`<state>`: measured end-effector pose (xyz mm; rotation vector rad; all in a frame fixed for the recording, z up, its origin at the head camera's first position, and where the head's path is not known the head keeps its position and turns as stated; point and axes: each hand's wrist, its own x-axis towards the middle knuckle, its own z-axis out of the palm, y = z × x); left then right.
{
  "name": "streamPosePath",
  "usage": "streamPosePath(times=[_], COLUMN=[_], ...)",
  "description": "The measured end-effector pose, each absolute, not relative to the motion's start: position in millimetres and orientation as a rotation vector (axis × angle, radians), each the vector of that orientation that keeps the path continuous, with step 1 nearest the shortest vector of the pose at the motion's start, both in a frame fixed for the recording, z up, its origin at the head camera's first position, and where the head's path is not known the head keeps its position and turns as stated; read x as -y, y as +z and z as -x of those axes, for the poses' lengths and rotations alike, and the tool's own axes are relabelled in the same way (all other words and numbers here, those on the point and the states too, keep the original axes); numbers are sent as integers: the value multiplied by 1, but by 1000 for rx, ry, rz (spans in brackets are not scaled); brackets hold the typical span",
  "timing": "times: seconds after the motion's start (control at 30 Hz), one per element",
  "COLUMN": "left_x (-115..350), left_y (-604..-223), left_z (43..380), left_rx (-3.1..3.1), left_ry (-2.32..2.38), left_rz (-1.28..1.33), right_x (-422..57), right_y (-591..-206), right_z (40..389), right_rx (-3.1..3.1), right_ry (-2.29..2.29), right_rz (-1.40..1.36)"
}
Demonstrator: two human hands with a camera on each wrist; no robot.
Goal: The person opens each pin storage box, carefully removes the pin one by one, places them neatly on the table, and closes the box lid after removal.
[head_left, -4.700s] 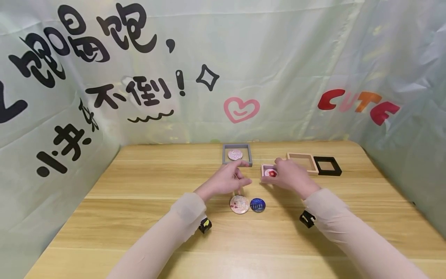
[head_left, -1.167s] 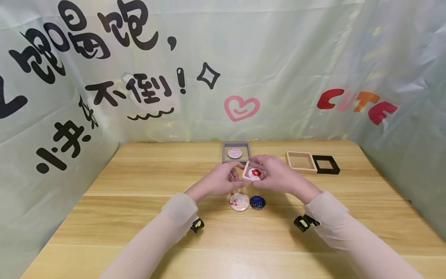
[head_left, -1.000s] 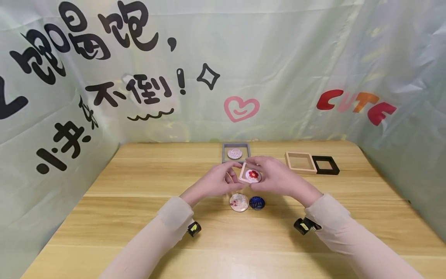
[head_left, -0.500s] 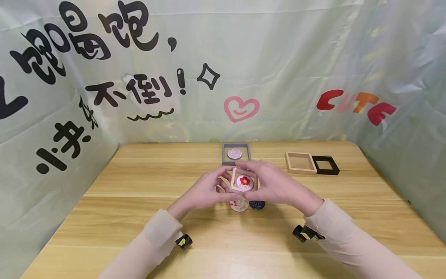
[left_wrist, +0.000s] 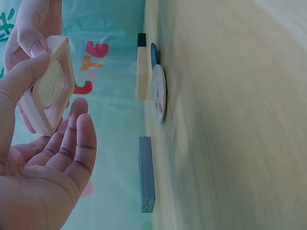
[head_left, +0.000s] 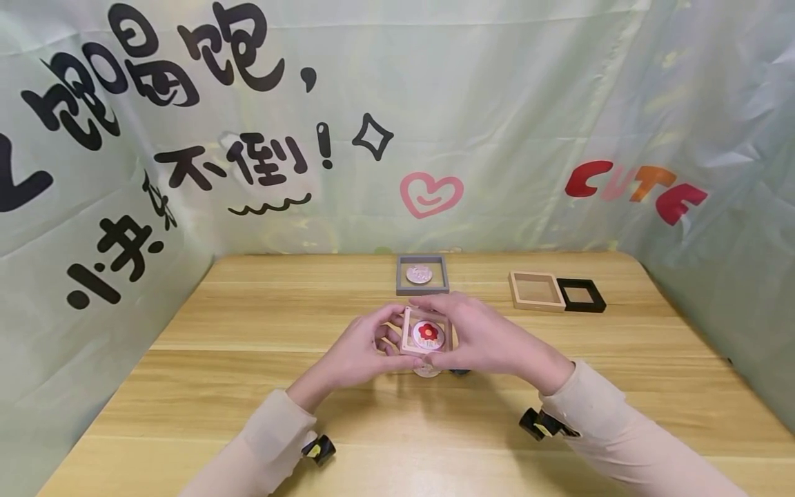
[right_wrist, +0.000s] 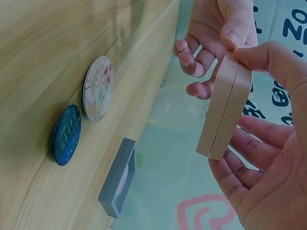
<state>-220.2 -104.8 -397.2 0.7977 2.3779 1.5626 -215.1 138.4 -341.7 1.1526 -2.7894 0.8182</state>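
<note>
Both hands hold a small pink square display frame (head_left: 406,338) above the table, tilted so its face shows in the head view. Inside it, a round badge with a red flower (head_left: 428,334) sits behind the clear film. My left hand (head_left: 357,352) has its thumb on the near left corner, with fingers curled by the left side. My right hand (head_left: 484,338) grips the right side, thumb at the near edge and fingers at the far edge. In the right wrist view a thin seam runs along the frame's edge. Partly hidden below lie a patterned round badge (right_wrist: 98,88) and a blue badge (right_wrist: 67,135).
A grey frame (head_left: 401,276) holding a pale pink badge (head_left: 419,275) lies at the back middle of the wooden table (head_left: 279,304). To the back right, a beige frame (head_left: 538,306) touches a black frame (head_left: 599,298). Printed cloth (head_left: 497,90) surrounds the back and sides.
My right hand has picked up the pink frame from the right and carried it left and nearer. My left hand has come to its left side. The other frames and badges stay put.
</note>
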Motion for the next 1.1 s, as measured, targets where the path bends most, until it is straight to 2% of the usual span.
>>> streamPosePath(times=[1.1], left_x=[113], left_y=[-399], left_z=[208], left_rx=[-2502], left_ry=[1533], left_rz=[-778], right_x=[-136], right_y=[-340], right_z=[213], right_rx=[2752], right_ry=[788], right_rz=[-1284])
